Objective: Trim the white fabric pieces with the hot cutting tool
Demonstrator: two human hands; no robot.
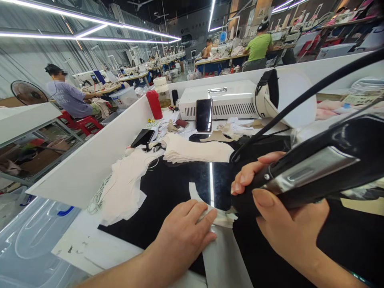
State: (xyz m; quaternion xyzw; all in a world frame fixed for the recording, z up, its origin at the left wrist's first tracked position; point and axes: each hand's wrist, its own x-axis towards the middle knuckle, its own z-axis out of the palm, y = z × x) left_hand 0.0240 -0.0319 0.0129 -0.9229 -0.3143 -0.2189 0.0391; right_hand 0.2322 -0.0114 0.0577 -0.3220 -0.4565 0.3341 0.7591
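Pale fabric piece (225,219) at the near middle of the head view, lying across the far end of a smooth grey strip (226,256) on a black work surface (177,180). The left hand (189,230) lies palm down over it from the left, fingers slightly bent and close together (whether they pinch the cloth or only press on it, I cannot tell). The right hand (289,224) is closed around a black handheld tool (300,176) with a silver lever on its side, the thumb on the near side and fingers on the far side. The tool's narrow end points left, just beside the fabric's right edge; whether they touch is unclear. A thick black cable (300,100) arches beyond the tool.

Just past the left hand lies a curved white strip (194,190). Farther off is a stack of cut pale pieces (198,149), with a looser pile (123,184) to the left. At the far side, a phone (204,115) leans upright against a white vented box (222,100), with a red tumbler (154,105) to their left. Beyond the white partition, a person in a lilac shirt (67,94) sits at the left
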